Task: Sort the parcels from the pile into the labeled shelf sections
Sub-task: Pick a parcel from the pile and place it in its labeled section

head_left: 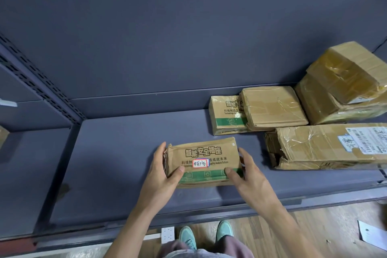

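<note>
You've got the printed box [204,162] in the lower centre of the frame, your left hand [165,170] wrapped round its left end and your right hand [245,174] round its right end, thumbs on the green band of the front face, fingers curled behind. It sits low over the grey shelf [125,153]; whether it rests on the board or hangs just off it, I can't tell. A small red-edged sticker [200,163] with handwriting sits mid-face. Over on the right of the frame, parcels lie on this same shelf: a twin box [227,115] touching a taped square box [272,108], two stacked cartons [345,81] in the upper right, and a long torn carton [326,146] with a shipping label in front of them. My read: you're partway through, several parcels shelved and this one about to be set down, grip not yet let go. No section labels are readable and the pile is out of view, so what's left I can't say.
</note>
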A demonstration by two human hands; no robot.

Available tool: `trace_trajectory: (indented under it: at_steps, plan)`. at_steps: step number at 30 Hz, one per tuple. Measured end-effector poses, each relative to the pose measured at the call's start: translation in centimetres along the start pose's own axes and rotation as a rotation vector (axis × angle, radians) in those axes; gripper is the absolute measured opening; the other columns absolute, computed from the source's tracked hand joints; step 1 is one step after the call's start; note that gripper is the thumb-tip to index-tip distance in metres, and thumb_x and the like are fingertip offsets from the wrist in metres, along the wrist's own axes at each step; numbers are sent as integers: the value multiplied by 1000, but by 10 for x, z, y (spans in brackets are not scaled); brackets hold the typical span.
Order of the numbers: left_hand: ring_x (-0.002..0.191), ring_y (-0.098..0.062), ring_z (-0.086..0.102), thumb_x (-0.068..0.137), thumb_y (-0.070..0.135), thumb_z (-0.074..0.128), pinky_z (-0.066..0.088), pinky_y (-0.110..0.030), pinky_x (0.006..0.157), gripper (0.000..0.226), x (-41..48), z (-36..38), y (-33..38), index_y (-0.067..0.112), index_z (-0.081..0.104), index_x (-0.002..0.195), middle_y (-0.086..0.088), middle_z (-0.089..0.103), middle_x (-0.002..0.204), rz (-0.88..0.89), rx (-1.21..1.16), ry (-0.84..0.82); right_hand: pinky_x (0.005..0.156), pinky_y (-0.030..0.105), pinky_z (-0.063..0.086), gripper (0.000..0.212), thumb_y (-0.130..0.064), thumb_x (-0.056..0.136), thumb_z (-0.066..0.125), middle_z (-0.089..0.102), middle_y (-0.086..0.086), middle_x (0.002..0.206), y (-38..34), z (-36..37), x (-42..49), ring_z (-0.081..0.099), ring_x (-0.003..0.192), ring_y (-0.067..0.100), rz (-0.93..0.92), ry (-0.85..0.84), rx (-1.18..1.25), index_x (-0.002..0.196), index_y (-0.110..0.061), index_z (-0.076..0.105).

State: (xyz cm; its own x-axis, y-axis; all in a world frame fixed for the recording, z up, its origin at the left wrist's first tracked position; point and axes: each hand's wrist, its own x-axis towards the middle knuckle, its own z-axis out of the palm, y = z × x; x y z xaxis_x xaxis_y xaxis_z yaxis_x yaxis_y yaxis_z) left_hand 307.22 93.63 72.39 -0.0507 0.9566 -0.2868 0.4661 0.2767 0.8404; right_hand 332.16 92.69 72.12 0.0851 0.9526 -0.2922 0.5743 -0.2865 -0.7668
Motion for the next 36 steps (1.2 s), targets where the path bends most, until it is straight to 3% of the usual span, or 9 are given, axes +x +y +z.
trace_trajectory:
  at_steps: [6,11,13,15,20,22,27,32,36]
  plan:
    - [139,-1,45,95,39,71,37,-35,119,75,3,-6,-4,38,29,157,22,47,152,-15,25,-44,90,31,42,36,-37,100,57,56,-10,116,6,3,5,50,117,13,19,-15,-28,136,-32,53]
    - [104,30,48,91,41,76,40,1,81,56,3,-7,-7,43,39,133,32,55,119,-53,-32,-20,76,10,40,34,-38,100,58,61,-23,108,8,5,6,54,107,8,-3,-23,47,133,-45,50]
    - [100,27,53,89,45,77,46,-8,82,57,3,-10,-8,40,37,129,31,54,115,-72,-79,18,79,10,44,39,-40,99,59,68,-27,106,5,2,7,61,99,0,-2,-29,133,133,-54,47]
    - [103,13,61,87,55,76,49,-24,90,61,3,-14,-9,43,36,132,30,55,116,-89,-131,24,87,25,55,46,-41,98,63,69,-26,110,-3,-1,9,67,101,2,13,-47,290,137,-58,44]
    - [89,0,67,69,89,57,49,-31,84,59,1,-25,-12,42,58,104,14,72,96,-81,-205,-59,78,43,63,49,-41,87,77,73,3,111,-32,-12,22,74,99,19,-1,10,565,128,-26,54]
    - [83,-5,67,67,93,57,48,-33,82,63,1,-29,-10,39,60,98,9,73,88,-44,-213,-104,79,43,62,47,-48,80,76,74,3,109,-41,-19,28,73,101,21,-38,-16,528,120,-27,60]
    - [113,-2,68,76,81,69,51,-37,99,83,6,-21,9,46,38,145,18,71,123,38,-242,-295,94,28,50,45,-59,84,70,69,-19,116,-61,-10,30,62,114,6,-139,-209,245,126,-44,58]
    - [104,-13,75,65,78,80,59,-49,93,83,11,-14,25,43,54,135,12,74,120,-26,-437,-77,113,34,40,95,-68,82,63,52,-20,141,-75,5,18,51,130,1,-103,-181,300,160,-36,19]
    - [100,-16,76,62,66,86,61,-42,85,76,11,-10,28,31,58,124,10,77,109,-87,-715,147,94,14,47,102,-81,73,63,58,-24,133,-63,8,-6,57,114,-14,-96,-338,236,156,-47,13]
